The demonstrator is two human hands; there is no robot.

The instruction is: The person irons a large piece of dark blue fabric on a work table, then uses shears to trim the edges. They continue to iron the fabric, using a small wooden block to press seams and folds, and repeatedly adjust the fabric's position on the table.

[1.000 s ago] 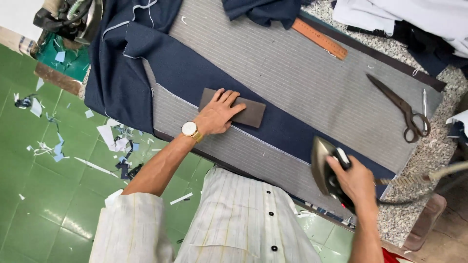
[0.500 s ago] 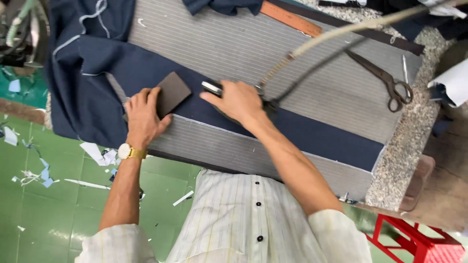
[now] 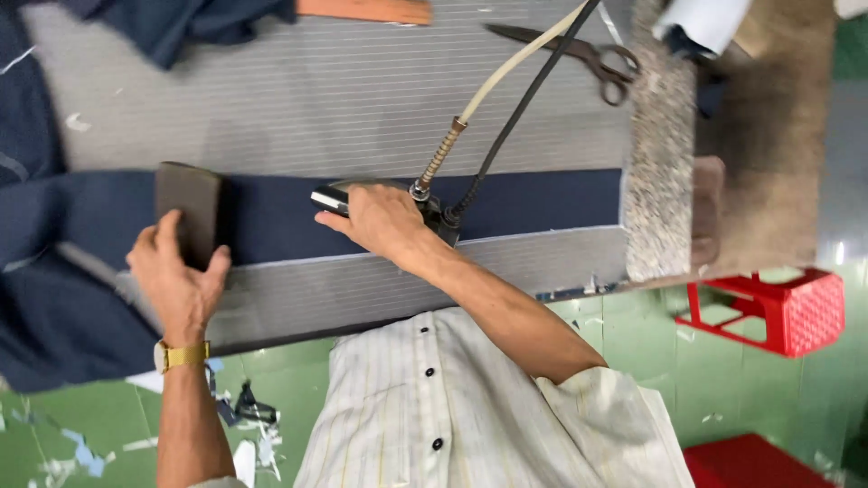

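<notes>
The scene is evenly and brightly lit. Only soft shadows are cast. Slight motion blur is seen throughout, and the edges are bent by wide-angle distortion.

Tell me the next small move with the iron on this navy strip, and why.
Probably slide the iron along the navy strip toward the bare end by the speckled table edge. The right hand grips it mid-strip, while the left hand holds the dark block on the strip's other end; the stretch toward the table edge lies open.
</notes>
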